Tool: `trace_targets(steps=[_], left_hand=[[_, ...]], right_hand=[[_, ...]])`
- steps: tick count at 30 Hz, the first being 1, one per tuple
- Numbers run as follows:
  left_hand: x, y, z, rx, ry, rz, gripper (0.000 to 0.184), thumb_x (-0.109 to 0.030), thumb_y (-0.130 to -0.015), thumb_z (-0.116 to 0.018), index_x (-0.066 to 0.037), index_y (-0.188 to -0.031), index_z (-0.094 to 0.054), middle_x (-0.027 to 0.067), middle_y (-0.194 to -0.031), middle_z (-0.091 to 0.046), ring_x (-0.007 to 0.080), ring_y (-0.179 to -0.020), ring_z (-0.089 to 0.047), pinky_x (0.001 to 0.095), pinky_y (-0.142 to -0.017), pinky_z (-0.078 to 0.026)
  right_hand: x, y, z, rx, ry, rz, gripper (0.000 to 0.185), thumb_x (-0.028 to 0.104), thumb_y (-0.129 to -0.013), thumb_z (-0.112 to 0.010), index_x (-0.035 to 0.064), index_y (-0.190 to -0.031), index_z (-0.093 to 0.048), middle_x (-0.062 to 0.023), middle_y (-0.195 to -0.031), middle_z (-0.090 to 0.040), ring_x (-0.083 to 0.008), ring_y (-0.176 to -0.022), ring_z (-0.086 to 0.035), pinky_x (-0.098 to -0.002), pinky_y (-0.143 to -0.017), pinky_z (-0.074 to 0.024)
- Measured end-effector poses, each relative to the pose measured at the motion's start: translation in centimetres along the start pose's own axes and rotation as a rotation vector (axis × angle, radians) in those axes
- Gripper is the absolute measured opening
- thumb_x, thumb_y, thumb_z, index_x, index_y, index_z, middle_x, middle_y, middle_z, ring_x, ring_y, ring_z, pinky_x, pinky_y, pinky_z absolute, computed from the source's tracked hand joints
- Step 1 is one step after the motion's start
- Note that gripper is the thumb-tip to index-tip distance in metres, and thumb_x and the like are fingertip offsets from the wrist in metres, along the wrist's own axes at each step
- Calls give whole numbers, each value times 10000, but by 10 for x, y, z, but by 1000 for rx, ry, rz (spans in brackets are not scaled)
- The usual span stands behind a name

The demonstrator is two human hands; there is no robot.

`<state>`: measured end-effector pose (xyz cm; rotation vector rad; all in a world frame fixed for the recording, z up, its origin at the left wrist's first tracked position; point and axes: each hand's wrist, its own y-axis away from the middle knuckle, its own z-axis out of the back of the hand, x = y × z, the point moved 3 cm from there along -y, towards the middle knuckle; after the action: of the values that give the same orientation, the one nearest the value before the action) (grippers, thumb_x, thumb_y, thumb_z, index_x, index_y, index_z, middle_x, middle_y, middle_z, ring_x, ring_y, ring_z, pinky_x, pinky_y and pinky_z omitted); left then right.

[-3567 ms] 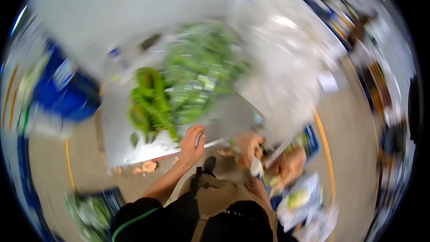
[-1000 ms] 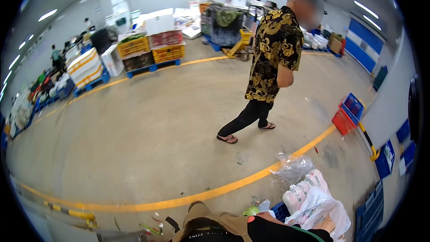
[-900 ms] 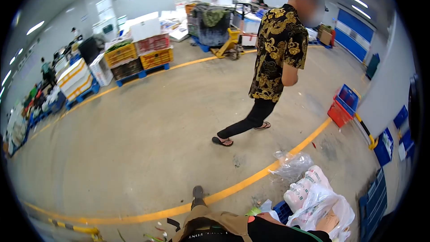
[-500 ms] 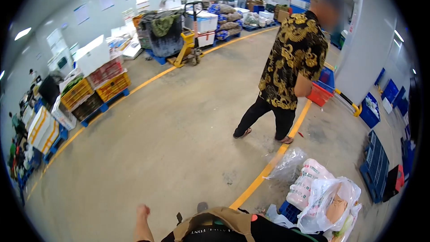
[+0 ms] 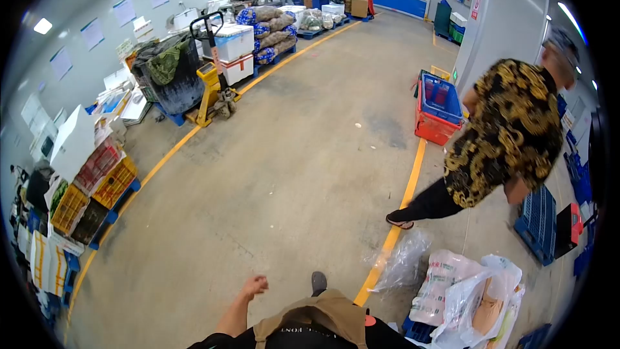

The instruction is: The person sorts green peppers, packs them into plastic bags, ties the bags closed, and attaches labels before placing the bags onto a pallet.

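Observation:
My left hand (image 5: 256, 285) swings out in front of my body over the bare floor. Its fingers are loosely bent and a little apart, and nothing is in them. My right hand is out of view. Below me show my brown apron (image 5: 316, 313) and one dark shoe (image 5: 319, 282). To the right of my body lie a pink-and-white printed sack (image 5: 440, 284) and a clear plastic bag (image 5: 500, 278) with something brown inside. A crumpled clear plastic sheet (image 5: 403, 262) rests on the floor beside them; no hand touches these.
A person in a patterned shirt (image 5: 510, 132) walks at the right. Blue and red crates (image 5: 438, 123) stand by the pillar. Along the left are stacked crates (image 5: 97, 181), a pallet jack (image 5: 210, 84) and sacks on pallets (image 5: 274, 29). A blue pallet (image 5: 537, 223) is at right.
My view has shifted forward and turned right. The person in the patterned shirt has stepped right, past the crates. My left hand has swung forward, and my shoe shows more.

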<state>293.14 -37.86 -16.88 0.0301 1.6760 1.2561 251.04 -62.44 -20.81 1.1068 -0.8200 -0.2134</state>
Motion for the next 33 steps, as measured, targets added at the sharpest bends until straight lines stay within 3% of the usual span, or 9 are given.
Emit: trace_targets(steps=[5, 10, 15, 18, 20, 22, 26, 28, 33], left_hand=[[98, -54, 25, -199, 206, 487, 217, -200, -886, -503, 3, -887, -580, 122, -742, -618, 250, -618, -590, 355, -542, -498], [18, -69, 43, -380, 394, 579, 203, -180, -882, -484, 4, -847, -563, 130, -702, -596, 256, -585, -581, 364, -520, -493], [-94, -180, 56, -419, 440, 563, 198, -159, -879, -464, 6, -806, -546, 138, -662, -575, 261, -552, -572, 374, -498, -488], [-185, -288, 72, -423, 427, 493, 199, -146, -877, -452, 6, -782, -536, 143, -639, -562, 265, -532, -567, 380, -485, -484], [-254, -384, 80, -438, 451, 398, 201, -138, -876, -444, 7, -766, -529, 147, -623, -553, 267, -519, -564, 384, -477, -482], [-351, -472, 72, -457, 453, 339, 175, -107, -856, -436, 0, -742, -515, 134, -596, -534, 260, -512, -563, 378, -434, -467], [-606, -574, -25, -181, 75, 27, 127, -130, -840, -476, -34, -823, -558, 73, -658, -557, 166, -541, -547, 304, -495, -466], [-715, -610, -86, -84, -35, -83, 194, -173, -848, -510, -44, -976, -579, 51, -746, -593, 142, -653, -583, 302, -575, -486], [-840, -725, -187, 87, -48, -184, 252, -197, -860, -531, -37, -1052, -564, 61, -833, -613, 155, -743, -605, 315, -617, -498]], right_hand=[[109, -90, 64, -95, -39, -12, 119, 113, -816, -531, 8, -808, -586, -101, -632, -581, -217, -501, -587, -338, -424, -476], [311, -197, 116, -125, -333, 209, 112, 104, -813, -521, 12, -800, -583, -104, -599, -565, -221, -451, -576, -331, -403, -490], [499, -278, 83, -58, -352, 280, 213, 134, -847, -492, 12, -1007, -562, -116, -710, -597, -216, -541, -610, -332, -441, -519], [554, -311, 49, 16, -282, 201, 223, 177, -836, -538, 5, -964, -600, -101, -719, -613, -230, -594, -621, -343, -525, -529], [578, -324, 45, 50, 176, 195, 267, 243, -801, -598, 15, -930, -649, -92, -779, -650, -228, -699, -637, -333, -656, -517], [582, -355, 49, -183, 380, 372, 181, 121, -788, -573, -22, -853, -662, -131, -790, -648, -247, -697, -618, -352, -634, -499], [613, -357, 75, -11, -465, 85, 229, 135, -810, -525, -36, -928, -620, -150, -843, -642, -252, -745, -618, -364, -661, -488], [601, -399, 91, -221, -371, -98, 199, 91, -806, -476, -51, -859, -606, -181, -791, -621, -258, -689, -618, -357, -599, -496], [756, -504, 127, -215, -250, -112, 176, 81, -801, -466, -39, -821, -593, -171, -739, -605, -265, -626, -606, -370, -546, -500]])
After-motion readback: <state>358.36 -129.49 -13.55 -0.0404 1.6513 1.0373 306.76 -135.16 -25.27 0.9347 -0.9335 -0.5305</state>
